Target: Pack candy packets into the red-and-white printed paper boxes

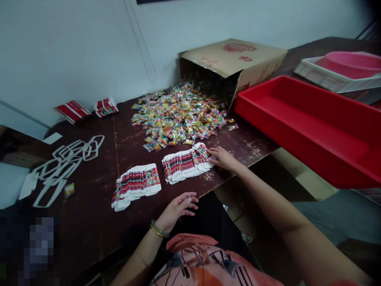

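My right hand (pixel 222 158) has its bent fingers and thumb at the right end of a fanned row of flat printed cartons (pixel 183 163), gripping the end one. The cartons are red and white with coloured pictures and white flaps. To their left lies a second fanned row of the same cartons (pixel 137 184). My left hand (pixel 180 208) hovers at the table's near edge, fingers apart and holding nothing; a bangle circles its wrist. Behind the rows spreads a big heap of small clear sachets with colourful sweets (pixel 181 113).
An open cardboard box (pixel 238 55) lies on its side behind the heap. A red tray (pixel 309 127) juts out at right, near a white crate (pixel 324 75) with a pink basin (pixel 354 61). White bands (pixel 64 159), a single sachet (pixel 69 190) and carton bundles (pixel 73 111) lie left.
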